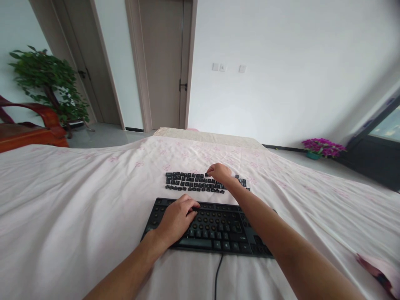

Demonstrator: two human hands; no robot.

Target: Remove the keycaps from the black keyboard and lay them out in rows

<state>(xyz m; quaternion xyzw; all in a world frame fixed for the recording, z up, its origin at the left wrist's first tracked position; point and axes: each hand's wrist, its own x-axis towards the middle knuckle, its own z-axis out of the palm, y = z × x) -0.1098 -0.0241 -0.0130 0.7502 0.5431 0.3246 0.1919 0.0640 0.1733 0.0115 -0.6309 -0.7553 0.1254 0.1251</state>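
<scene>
A black wired keyboard (pixel 218 233) lies on the pale pink sheet (pixel 78 200) in front of me; many of its keycaps are off, showing the switches. Beyond it, several loose black keycaps (pixel 187 182) are laid out in rows on the sheet. My left hand (pixel 178 218) rests curled on the keyboard's left part, fingertips pressing down near the upper rows. My right hand (pixel 220 173) reaches over the keyboard to the keycap rows, fingers pinched at a keycap on the top row's right side.
The keyboard's cable (pixel 218 275) runs toward me. A red wooden chair (pixel 34 129) and a green plant (pixel 50 83) stand at the left. Closed doors (pixel 162 62) are straight ahead. A purple flower pot (pixel 321 148) sits on the floor at the right. A pink object (pixel 378 271) lies at the lower right.
</scene>
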